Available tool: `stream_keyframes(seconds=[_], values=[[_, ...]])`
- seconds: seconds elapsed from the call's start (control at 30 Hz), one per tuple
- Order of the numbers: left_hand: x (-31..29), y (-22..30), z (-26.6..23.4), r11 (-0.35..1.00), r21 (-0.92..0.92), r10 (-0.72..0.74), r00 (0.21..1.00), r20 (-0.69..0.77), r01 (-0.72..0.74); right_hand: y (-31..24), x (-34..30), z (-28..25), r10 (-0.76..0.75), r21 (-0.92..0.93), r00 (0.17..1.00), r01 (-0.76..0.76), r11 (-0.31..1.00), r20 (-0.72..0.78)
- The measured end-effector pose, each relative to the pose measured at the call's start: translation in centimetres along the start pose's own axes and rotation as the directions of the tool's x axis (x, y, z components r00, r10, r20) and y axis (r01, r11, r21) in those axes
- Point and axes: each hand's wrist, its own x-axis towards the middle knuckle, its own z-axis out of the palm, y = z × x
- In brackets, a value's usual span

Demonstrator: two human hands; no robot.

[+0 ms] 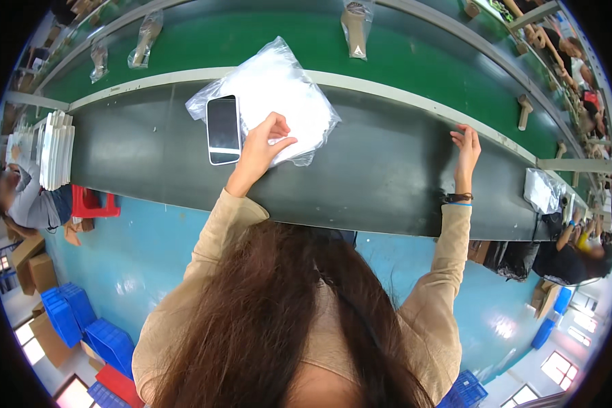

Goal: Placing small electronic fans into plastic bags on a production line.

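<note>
My left hand is over the lower edge of a pile of clear plastic bags on the dark bench. Its fingers curl toward the thumb with a gap between them, and I see nothing held. Beside it, a phone with a pale frame and dark screen lies on the bags' left part. Well to the right, my right hand is raised near the bench's far edge. The fingers are loosely bent and apart, with no object visible in them. A dark band circles that wrist.
Beyond the dark bench runs a green conveyor carrying bagged beige handle-shaped parts. White stacked pieces stand at the left end; another bundle of plastic bags lies at the right. Other people sit at both ends.
</note>
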Motion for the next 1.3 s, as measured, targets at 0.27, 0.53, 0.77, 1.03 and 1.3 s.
stream_keyframes(seconds=[0.27,0.53,0.77,1.03,1.3], values=[[0.2,-1.0,-0.6,0.990,-0.115,-0.074,0.996,0.054,0.080,0.0,1.9,-2.2,0.016,0.016,0.999,-0.015,1.000,-0.031],[0.2,-0.8,0.5,0.997,-0.023,-0.079,0.995,-0.060,0.078,0.8,3.5,-2.7,0.028,0.020,1.000,-0.028,0.999,0.000],[-0.3,-1.2,1.6,0.846,0.521,0.282,0.927,-0.249,-0.117,1.4,4.9,-5.2,-0.060,-0.138,0.998,0.055,0.989,-0.031],[-0.5,0.4,2.0,0.772,0.630,0.299,0.922,-0.246,-0.082,4.9,17.9,-14.4,-0.460,-0.778,0.808,0.002,0.628,-0.368],[-2.3,1.8,3.0,0.734,0.644,0.111,0.897,-0.428,0.216,3.4,29.7,-12.9,-0.566,-0.983,0.820,-0.019,-0.184,0.090]])
